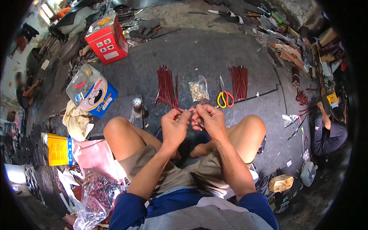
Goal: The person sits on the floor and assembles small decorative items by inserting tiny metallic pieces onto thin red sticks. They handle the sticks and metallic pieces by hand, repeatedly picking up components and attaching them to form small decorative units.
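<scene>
So the dark red strip (167,102) is right up in the hands, in front of the knees and above the floor. It looks like one thin piece on a slant: one end pokes out up and left past the left hand (174,125), and a length comes out low by the right hand (211,119), heading down and right. Can't swear it's a single strip, since the fingers hide the middle.

The key bit is that middle: the long axis runs diagonally through the narrow space where both sets of fingertips meet. The left is nearer the upper end, the right nearer the lower. Left thumb and fingers look pinched on the strip. The right fingertips are curled in just beside them, but I can't tell if they're clamped on it or on something tiny.

Beyond the hands, a bundle of matching strips (164,85) lies ahead on the left, just past the strip's upper end. Next comes a clear bag of small gold-coloured bits (198,92), then scissors (224,91) with yellow and orange-red handles, then a second bundle (240,83). Further left there's a red box (111,46).
</scene>
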`<action>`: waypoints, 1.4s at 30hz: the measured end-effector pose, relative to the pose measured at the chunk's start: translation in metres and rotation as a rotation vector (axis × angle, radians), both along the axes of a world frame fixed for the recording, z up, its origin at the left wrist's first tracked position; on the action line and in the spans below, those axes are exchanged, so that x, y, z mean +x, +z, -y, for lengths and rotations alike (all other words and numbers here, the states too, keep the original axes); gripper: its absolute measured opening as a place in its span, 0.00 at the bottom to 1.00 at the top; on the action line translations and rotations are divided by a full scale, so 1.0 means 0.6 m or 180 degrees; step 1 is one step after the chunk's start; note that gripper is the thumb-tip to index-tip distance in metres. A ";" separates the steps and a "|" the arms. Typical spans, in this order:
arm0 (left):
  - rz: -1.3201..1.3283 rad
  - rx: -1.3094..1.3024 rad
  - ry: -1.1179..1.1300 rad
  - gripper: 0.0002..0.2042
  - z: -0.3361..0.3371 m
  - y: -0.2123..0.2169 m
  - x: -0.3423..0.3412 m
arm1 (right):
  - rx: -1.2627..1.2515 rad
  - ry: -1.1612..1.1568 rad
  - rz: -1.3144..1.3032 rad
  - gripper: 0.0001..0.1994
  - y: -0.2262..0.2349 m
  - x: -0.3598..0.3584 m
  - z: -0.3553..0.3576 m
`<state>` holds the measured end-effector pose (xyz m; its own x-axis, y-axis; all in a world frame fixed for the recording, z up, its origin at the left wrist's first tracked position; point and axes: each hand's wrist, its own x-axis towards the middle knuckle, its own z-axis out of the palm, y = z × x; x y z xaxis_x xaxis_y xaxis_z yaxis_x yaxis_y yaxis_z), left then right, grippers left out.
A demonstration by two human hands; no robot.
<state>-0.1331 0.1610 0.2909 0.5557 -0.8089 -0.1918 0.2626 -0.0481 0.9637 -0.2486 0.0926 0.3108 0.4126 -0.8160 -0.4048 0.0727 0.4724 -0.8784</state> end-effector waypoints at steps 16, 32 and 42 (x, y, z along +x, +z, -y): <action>-0.0535 0.0312 -0.0743 0.08 -0.020 0.059 0.041 | -0.1412 0.1183 -0.0779 0.11 0.031 -0.039 0.011; -0.0741 0.0003 -0.0626 0.14 -0.009 0.026 0.064 | -0.0767 0.1384 -0.0429 0.10 0.018 -0.053 0.013; -0.0564 0.0040 -0.0737 0.14 -0.008 0.040 0.039 | -0.0035 0.1149 0.0287 0.13 0.020 -0.032 0.012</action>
